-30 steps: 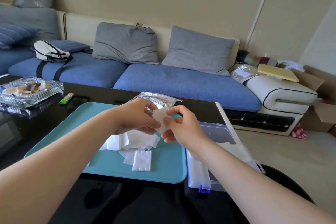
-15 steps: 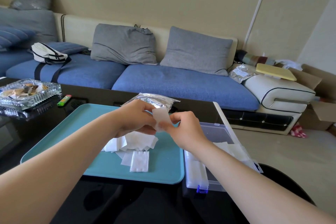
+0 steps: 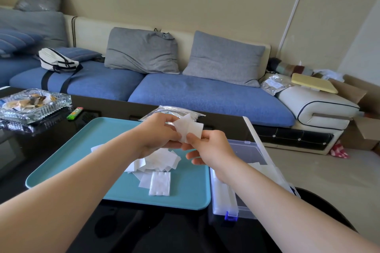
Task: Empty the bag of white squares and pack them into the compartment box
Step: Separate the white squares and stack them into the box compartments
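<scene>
Above the teal tray (image 3: 86, 146), my left hand (image 3: 158, 133) and my right hand (image 3: 209, 148) both pinch a few white squares (image 3: 190, 128). A loose pile of white squares (image 3: 162, 162) lies on the tray under my hands, with one padded square (image 3: 160, 183) apart at the front. The silver foil bag (image 3: 174, 110) lies flat at the tray's far edge, partly hidden by my left hand. The clear compartment box (image 3: 244, 150) stands open to the right of the tray, my right forearm crossing it.
A glass ashtray (image 3: 35, 102) and a green lighter (image 3: 75, 113) sit on the black table at the left. A blue sofa with grey cushions runs behind the table. Cardboard boxes stand on the floor at the far right.
The squares between my hands have spread apart, one now sticking out to the right. Both hands stayed at the same spot above the tray.
</scene>
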Available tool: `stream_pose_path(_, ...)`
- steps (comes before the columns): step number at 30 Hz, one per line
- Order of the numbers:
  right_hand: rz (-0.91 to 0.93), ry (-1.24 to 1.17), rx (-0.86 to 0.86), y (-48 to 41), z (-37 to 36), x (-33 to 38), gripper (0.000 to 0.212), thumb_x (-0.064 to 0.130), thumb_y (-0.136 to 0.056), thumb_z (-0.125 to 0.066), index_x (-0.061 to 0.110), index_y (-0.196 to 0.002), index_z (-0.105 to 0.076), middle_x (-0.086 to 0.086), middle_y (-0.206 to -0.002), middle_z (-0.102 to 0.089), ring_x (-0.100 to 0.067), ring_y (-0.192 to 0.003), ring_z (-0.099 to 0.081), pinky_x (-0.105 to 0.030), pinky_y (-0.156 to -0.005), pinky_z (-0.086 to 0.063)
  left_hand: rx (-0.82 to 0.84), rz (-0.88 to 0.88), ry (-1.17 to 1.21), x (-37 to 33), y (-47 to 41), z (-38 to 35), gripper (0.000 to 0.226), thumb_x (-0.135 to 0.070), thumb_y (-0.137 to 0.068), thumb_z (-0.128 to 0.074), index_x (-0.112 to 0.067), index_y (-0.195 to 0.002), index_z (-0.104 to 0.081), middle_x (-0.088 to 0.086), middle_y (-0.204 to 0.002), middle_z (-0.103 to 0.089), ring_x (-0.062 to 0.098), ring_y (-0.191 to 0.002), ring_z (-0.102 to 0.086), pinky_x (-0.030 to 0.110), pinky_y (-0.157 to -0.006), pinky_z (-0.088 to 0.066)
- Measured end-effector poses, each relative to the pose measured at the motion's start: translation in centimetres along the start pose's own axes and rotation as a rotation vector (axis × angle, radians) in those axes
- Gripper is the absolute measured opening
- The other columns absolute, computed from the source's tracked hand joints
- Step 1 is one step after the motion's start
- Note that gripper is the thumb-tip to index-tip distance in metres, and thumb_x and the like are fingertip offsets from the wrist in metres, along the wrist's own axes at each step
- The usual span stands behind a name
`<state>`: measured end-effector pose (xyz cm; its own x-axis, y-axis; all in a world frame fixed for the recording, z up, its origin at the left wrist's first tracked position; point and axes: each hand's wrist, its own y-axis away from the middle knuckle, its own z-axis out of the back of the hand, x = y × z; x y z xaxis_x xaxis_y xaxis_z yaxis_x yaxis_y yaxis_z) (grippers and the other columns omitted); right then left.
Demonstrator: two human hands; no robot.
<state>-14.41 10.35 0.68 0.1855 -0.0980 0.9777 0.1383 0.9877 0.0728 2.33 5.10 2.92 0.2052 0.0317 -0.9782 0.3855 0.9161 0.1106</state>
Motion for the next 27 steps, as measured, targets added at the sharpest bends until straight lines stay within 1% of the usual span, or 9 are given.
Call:
stream_pose_path(5,0.051,0.003,0.035,0.1,0.0,0.3,0.019,0.03,-0.104,-0.067,0.012,-0.108,-0.072,-0.002,-0.087,-0.081,-0.021,-0.059,-0.067,-0.026,-0.055,-0.055,0.037,-0.023,0.034,-0.5,0.4,-0.4,0.033,0.01,-0.093,-0.068,-0.004,-0.122,-0.064,0.019,-0.105,-0.078,0.027,-0.089,-0.078,0.034,-0.084,-0.064)
stream_pose_path(9,0.047,0.015,0.027,0.2,-0.1,0.3,0.023,0.032,-0.102,-0.069,0.011,-0.111,-0.07,-0.004,-0.086,-0.081,-0.022,-0.058,-0.067,-0.026,-0.054,-0.052,0.047,-0.018,0.038,-0.6,0.4,-0.6,0.025,0.009,-0.097,-0.059,-0.001,-0.12,-0.065,0.024,-0.107,-0.076,0.028,-0.084,-0.075,0.04,-0.088,-0.063)
stream_pose_path(11,0.047,0.009,0.022,0.2,-0.1,0.3,0.027,0.035,-0.101,-0.07,0.01,-0.111,-0.069,-0.006,-0.086,-0.081,-0.023,-0.057,-0.067,-0.027,-0.054,-0.05,0.055,-0.005,0.092,-0.7,0.3,-0.6,0.02,0.003,-0.102,-0.054,0.004,-0.119,-0.065,0.026,-0.106,-0.075,0.032,-0.083,-0.074,0.039,-0.084,-0.064)
stream_pose_path(14,0.028,0.018,0.013,0.3,-0.2,0.5,0.037,0.041,-0.098,-0.074,0.008,-0.112,-0.064,-0.005,-0.084,-0.081,-0.023,-0.057,-0.068,-0.029,-0.055,-0.051,0.03,-0.028,0.093,-0.5,0.2,-0.8,0.021,-0.014,-0.103,-0.063,0.003,-0.115,-0.067,0.024,-0.105,-0.076,0.034,-0.086,-0.075,0.041,-0.088,-0.063)
stream_pose_path(16,0.015,0.029,-0.007,0.4,-0.2,0.5,0.044,0.043,-0.095,-0.077,0.009,-0.114,-0.057,-0.007,-0.083,-0.08,-0.025,-0.057,-0.07,-0.032,-0.055,-0.052,-0.009,-0.037,0.083,-0.4,0.1,-0.9,0.018,-0.015,-0.102,-0.066,0.001,-0.111,-0.069,0.023,-0.103,-0.077,0.035,-0.092,-0.077,0.044,-0.092,-0.063)
stream_pose_path(18,0.025,0.046,-0.049,0.3,-0.4,0.4,0.048,0.044,-0.092,-0.079,0.012,-0.115,-0.051,-0.009,-0.085,-0.08,-0.028,-0.061,-0.075,-0.039,-0.058,-0.057,-0.026,-0.037,0.093,-0.3,-0.1,-1.2,0.015,-0.014,-0.102,-0.065,-0.001,-0.11,-0.069,0.022,-0.102,-0.077,0.034,-0.096,-0.077,0.045,-0.093,-0.062)
stream_pose_path(21,0.056,0.048,-0.123,-0.1,-0.6,-0.1,0.049,0.046,-0.087,-0.082,0.017,-0.113,-0.053,-0.009,-0.096,-0.077,-0.027,-0.068,-0.078,-0.05,-0.069,-0.066,-0.069,-0.049,0.07,-0.2,-0.4,-1.4,0.012,-0.015,-0.102,-0.066,-0.007,-0.11,-0.071,0.016,-0.101,-0.079,0.027,-0.098,-0.077,0.042,-0.094,-0.062)
stream_pose_path(23,0.083,0.009,-0.16,-0.2,-0.6,-0.2,0.046,0.043,-0.085,-0.084,0.019,-0.112,-0.056,-0.006,-0.09,-0.078,-0.027,-0.069,-0.078,-0.055,-0.071,-0.065,-0.085,-0.055,0.064,-0.2,-0.4,-1.6,0.011,-0.017,-0.102,-0.066,-0.009,-0.108,-0.072,0.014,-0.1,-0.079,0.023,-0.094,-0.077,0.041,-0.094,-0.062)
stream_pose_path(27,0.132,-0.025,-0.209,0.2,-0.4,0.4,0.037,0.03,-0.087,-0.085,0.014,-0.111,-0.061,-0.005,-0.081,-0.079,-0.022,-0.067,-0.078,-0.051,-0.067,-0.066,-0.097,-0.065,0.04,-0.2,-0.5,-1.6,0.009,-0.019,-0.102,-0.066,-0.013,-0.106,-0.072,0.011,-0.099,-0.08,0.018,-0.093,-0.076,0.04,-0.096,-0.061)
